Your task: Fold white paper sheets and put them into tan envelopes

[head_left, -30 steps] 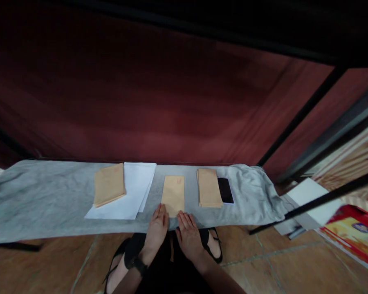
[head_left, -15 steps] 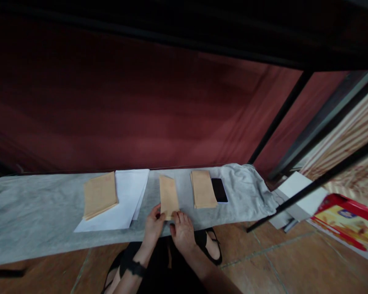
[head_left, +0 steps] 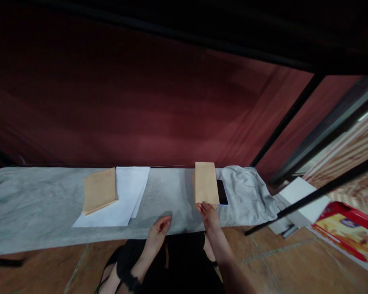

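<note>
My right hand (head_left: 209, 214) pinches the bottom edge of a brown paper envelope (head_left: 206, 183). That envelope is held over a stack of similar brown envelopes (head_left: 194, 188), whose left edge shows beneath it. Partly covered at its right is a dark phone (head_left: 222, 192). Near the front edge of the grey cloth (head_left: 171, 188), my left hand (head_left: 158, 233) hovers with loosely curled fingers, slightly apart and holding nothing I can see. Another pile of brown envelopes (head_left: 100, 190) lies on white paper sheets (head_left: 129, 196) to the left.
The cloth covers a long narrow surface against a dark red panel (head_left: 141, 118). A black metal leg (head_left: 294, 208) slants down on the right. Beyond it, a white box (head_left: 300, 196) and a red and yellow carton (head_left: 349, 230) stand on the tiled floor (head_left: 260, 261).
The envelope that lay in the middle under both hands has gone right with my right hand, over the right stack. My left hand has let go of it and drawn back slightly.
</note>
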A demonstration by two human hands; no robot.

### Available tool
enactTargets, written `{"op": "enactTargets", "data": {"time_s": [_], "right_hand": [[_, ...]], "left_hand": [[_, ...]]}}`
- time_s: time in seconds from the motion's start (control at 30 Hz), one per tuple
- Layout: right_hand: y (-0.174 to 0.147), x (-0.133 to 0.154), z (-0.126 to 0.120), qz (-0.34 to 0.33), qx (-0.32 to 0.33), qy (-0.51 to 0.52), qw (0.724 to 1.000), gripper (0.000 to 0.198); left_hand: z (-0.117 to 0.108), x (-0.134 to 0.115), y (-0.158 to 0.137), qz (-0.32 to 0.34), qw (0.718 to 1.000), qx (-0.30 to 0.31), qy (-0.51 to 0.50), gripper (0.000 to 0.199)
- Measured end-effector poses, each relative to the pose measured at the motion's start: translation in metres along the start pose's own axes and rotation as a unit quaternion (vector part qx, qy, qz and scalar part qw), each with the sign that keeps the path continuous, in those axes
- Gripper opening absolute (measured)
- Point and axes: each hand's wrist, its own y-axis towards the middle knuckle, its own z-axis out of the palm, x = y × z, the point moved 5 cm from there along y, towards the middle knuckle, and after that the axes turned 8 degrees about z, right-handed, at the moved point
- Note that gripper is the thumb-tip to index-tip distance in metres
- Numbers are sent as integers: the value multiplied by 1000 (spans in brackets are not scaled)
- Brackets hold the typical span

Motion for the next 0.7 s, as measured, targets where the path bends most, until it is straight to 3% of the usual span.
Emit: {"op": "enactTargets", "data": {"time_s": [0.37,0.53,0.63,0.7], "right_hand": [[0,-21,-12,86,-3,-26,996,38],[-5,-23,-16,113,10,-49,992,40],[-7,-24,-18,121,9,-55,991,41],[-8,-25,-18,126,9,-59,990,41]], "left_hand": [[-20,3,-22,7,997,4,72,37],[-35,-2,-22,51,991,-16,123,34],[-56,-10,-17,101,968,-60,222,35],[-75,-14,-13,118,935,-103,319,37]]}}
